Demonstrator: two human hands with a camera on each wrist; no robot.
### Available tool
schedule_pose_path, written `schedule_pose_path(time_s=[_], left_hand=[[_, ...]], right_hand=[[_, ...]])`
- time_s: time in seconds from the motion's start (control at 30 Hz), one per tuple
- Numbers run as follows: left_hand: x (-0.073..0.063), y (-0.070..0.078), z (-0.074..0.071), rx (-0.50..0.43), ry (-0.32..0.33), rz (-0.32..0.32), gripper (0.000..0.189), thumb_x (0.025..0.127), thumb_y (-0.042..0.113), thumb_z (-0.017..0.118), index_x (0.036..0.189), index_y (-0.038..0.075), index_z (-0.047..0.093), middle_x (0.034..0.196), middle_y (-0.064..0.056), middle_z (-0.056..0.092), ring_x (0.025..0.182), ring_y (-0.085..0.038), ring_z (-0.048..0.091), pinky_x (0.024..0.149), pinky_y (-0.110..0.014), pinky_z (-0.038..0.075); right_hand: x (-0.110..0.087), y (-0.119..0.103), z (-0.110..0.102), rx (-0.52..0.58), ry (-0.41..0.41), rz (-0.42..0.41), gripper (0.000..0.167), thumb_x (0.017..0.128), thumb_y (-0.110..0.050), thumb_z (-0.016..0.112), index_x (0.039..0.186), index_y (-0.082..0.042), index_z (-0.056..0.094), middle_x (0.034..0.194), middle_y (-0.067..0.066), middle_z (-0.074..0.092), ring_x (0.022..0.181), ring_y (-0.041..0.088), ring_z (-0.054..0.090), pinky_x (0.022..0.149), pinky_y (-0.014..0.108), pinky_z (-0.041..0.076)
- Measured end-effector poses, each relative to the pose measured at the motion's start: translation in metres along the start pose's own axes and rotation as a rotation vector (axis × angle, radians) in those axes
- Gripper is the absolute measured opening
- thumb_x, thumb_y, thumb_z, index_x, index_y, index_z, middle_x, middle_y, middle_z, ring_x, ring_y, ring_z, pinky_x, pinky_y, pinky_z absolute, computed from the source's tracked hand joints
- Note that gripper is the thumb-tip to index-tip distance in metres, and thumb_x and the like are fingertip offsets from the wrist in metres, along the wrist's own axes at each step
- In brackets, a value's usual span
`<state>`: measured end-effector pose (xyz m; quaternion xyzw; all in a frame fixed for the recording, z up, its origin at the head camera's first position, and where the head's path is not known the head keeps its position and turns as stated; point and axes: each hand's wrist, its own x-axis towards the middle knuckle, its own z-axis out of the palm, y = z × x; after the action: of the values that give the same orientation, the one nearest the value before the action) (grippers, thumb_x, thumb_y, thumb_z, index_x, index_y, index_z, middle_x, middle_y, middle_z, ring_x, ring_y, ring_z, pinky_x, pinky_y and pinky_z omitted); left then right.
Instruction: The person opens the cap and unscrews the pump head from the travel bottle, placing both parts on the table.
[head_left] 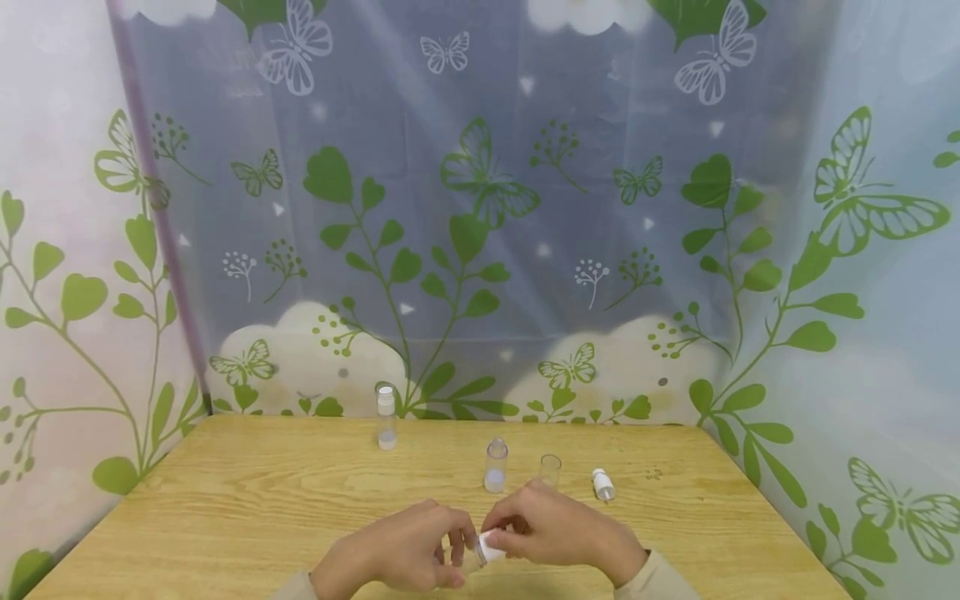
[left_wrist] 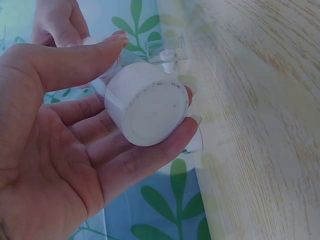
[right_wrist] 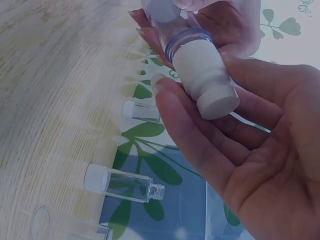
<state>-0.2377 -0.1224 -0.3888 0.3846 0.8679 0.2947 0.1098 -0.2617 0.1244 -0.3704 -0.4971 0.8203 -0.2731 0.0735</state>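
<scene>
Between my two hands lies a small clear pump bottle (left_wrist: 150, 107), tilted, with a thick white base. My left hand (head_left: 420, 546) holds its clear body between thumb and fingers, the base facing the left wrist camera. At the other end, thumb and fingers of my right hand (head_left: 551, 529) pinch the white pump top (right_wrist: 200, 67), which sits at the bottle's blue-tinted rim. Just beyond the hands stands a clear bottle (head_left: 496, 465) with a bare threaded neck (right_wrist: 156, 191). A clear cover (head_left: 551, 468) stands behind my right hand, partly hidden by it.
A loose white pump top (head_left: 603, 485) is on the wooden table (head_left: 262, 492), right of the cover. Further back on the left stands another clear bottle (head_left: 386, 421) with its white top on. A printed curtain (head_left: 600, 208) hangs behind the table and along both sides.
</scene>
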Motion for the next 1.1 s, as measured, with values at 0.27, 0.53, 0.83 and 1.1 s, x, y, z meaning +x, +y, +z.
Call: schedule_pose_path(time_s=[0.27, 0.53, 0.83, 1.1], left_hand=[[0.0, -0.0007, -0.0001, 0.008, -0.002, -0.008, 0.029, 0.089, 0.01, 0.079, 0.115, 0.007, 0.069, 0.089, 0.007, 0.072, 0.074, 0.005, 0.063, 0.071, -0.015, 0.054], [-0.0001, 0.0, 0.0003, 0.029, 0.006, -0.004, 0.03, 0.088, 0.01, 0.079, 0.115, 0.007, 0.069, 0.09, 0.004, 0.073, 0.074, 0.006, 0.062, 0.071, -0.014, 0.053], [0.0, 0.0, 0.0009, 0.033, 0.005, -0.023, 0.03, 0.088, 0.012, 0.08, 0.116, 0.009, 0.069, 0.09, 0.008, 0.072, 0.075, 0.006, 0.063, 0.072, -0.014, 0.054], [0.0005, -0.001, 0.0007, 0.035, 0.005, -0.022, 0.031, 0.088, 0.013, 0.08, 0.117, 0.009, 0.069, 0.091, 0.008, 0.073, 0.076, 0.006, 0.063, 0.072, -0.014, 0.054]], right_hand=[[-0.0005, -0.0037, 0.0007, -0.013, 0.01, 0.04, 0.013, 0.096, -0.014, 0.073, 0.109, -0.011, 0.077, 0.101, -0.003, 0.077, 0.084, -0.009, 0.062, 0.072, 0.013, 0.056], [0.0, -0.0034, 0.0013, -0.032, 0.032, 0.017, 0.017, 0.09, -0.009, 0.079, 0.106, -0.01, 0.076, 0.103, -0.001, 0.074, 0.089, -0.007, 0.063, 0.076, 0.013, 0.056], [0.0005, -0.0034, 0.0012, -0.033, 0.04, -0.011, 0.018, 0.088, -0.006, 0.08, 0.106, -0.008, 0.076, 0.102, 0.0, 0.073, 0.09, -0.006, 0.063, 0.075, 0.013, 0.057], [-0.0005, -0.0032, 0.0009, -0.024, 0.025, 0.017, 0.017, 0.093, -0.012, 0.076, 0.11, -0.011, 0.075, 0.105, -0.001, 0.075, 0.089, -0.006, 0.063, 0.073, 0.015, 0.057]])
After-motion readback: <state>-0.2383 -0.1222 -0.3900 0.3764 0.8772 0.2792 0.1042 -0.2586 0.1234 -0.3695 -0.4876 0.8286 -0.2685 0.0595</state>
